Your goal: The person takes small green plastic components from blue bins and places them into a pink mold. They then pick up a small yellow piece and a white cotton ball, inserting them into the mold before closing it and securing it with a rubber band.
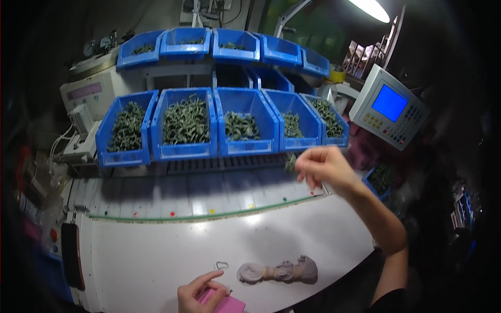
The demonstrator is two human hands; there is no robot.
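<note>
Right hand (327, 168) pinches a small, grey-green, curly clump (290, 163), likely light; grip its edge. Left hand (196, 295) holds a pink block (230, 305).

The right hand (323, 166) is pinching some small green bits (290, 163) up above the white table (151, 255). Blue bins (187, 151) are standing in rows past that hand and to its left, and many are holding curly green pieces (186, 122). A pale box (365, 94) is showing a bright blue screen (390, 103) to the right hand's right. The left hand (195, 293) is touching a pink block (230, 305). A small grey loop (222, 265) is lying just past its fingers. A grey cloth bundle (282, 272) with tan bands around it is lying to the left hand's right.
</note>
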